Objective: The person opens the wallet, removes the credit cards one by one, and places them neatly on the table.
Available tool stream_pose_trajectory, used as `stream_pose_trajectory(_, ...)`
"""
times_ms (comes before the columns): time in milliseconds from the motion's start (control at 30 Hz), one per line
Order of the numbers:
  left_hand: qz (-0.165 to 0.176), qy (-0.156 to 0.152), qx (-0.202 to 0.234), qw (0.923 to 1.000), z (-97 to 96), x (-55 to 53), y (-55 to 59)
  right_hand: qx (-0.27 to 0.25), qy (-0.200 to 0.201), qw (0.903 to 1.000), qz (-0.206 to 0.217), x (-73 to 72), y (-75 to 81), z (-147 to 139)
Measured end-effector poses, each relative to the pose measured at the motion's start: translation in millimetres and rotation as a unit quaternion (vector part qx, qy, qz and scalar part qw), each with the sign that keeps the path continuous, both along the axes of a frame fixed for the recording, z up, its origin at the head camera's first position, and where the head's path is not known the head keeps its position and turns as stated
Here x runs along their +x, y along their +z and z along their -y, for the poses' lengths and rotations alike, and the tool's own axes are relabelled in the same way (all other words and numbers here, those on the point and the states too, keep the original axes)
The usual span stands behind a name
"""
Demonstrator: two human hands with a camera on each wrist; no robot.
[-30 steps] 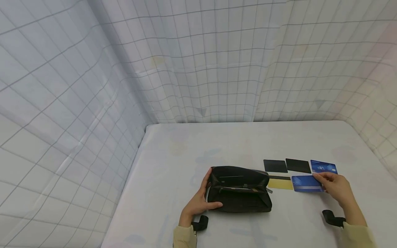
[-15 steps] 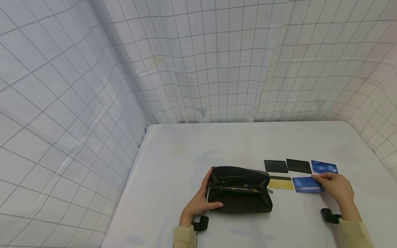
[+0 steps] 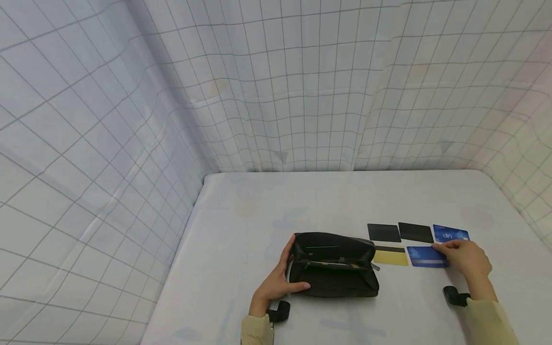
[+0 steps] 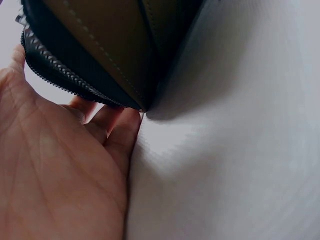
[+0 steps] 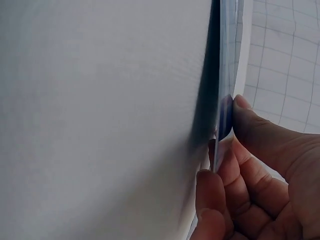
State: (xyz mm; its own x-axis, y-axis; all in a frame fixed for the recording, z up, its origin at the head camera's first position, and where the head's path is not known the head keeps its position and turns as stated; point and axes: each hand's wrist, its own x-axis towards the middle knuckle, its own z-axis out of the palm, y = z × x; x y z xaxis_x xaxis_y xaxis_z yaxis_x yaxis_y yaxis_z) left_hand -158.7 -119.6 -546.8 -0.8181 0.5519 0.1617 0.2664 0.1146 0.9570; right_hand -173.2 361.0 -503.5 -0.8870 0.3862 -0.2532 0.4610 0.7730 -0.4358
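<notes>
A black zip-around wallet (image 3: 334,285) lies spread wide in the head view, its inner compartments facing up. My left hand (image 3: 276,282) grips its left end, thumb on the near side and fingers at the far corner. The left wrist view shows the fingers against the wallet's zip edge (image 4: 65,75) and a brown stitched inside. To the right, my right hand (image 3: 467,261) pinches the right end of a blue card (image 3: 424,257) with a pale stripe. From the right wrist, the blue card (image 5: 227,70) appears edge-on between thumb and fingers, close over the white surface.
Two black cards (image 3: 384,233) and a blue card marked VIP (image 3: 450,233) lie in a row behind the held card. A yellow card with a dark stripe (image 3: 390,258) sits beside the wallet's right end. White gridded cloth (image 3: 280,96) surrounds the white table (image 3: 241,201).
My right wrist has shifted slightly left and away from me, the card staying in its pinch with its tilt slightly changed. The left hand and the wallet have held still.
</notes>
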Motion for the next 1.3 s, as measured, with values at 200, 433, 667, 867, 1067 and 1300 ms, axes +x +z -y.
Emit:
stream_pose_trajectory(200, 0.008, 0.004, 0.001, 1.0, -0.6, 0.5, 1.6, 0.008, 0.001, 1.0, 0.004, -1.1, 2.7, 2.9)
stream_pose_trajectory(433, 0.004, 0.003, 0.002, 1.0, -0.5, 0.5, 1.6, 0.019, -0.007, 0.9997, 0.018, -3.3, 8.4, 4.0)
stream_pose_trajectory(667, 0.003, 0.007, -0.001, 1.0, -1.2, -0.1, 1.4, 0.026, -0.015, 0.9995, 0.008, -5.3, 8.6, 5.4)
stream_pose_trajectory(867, 0.007, 0.008, -0.005, 0.9999, -0.8, 0.0, 1.2, 0.021, -0.024, 0.9994, -0.008, -5.5, 7.1, 7.5)
stream_pose_trajectory(1067, 0.002, 0.005, -0.002, 1.0, -1.0, 0.0, 1.1, 0.014, -0.026, 0.9994, -0.018, -5.1, 6.1, 8.3)
stream_pose_trajectory(1300, 0.007, 0.004, 0.0, 1.0, -1.1, 0.2, 1.3, 0.004, -0.034, 0.9992, -0.023, -4.8, 6.5, 9.2)
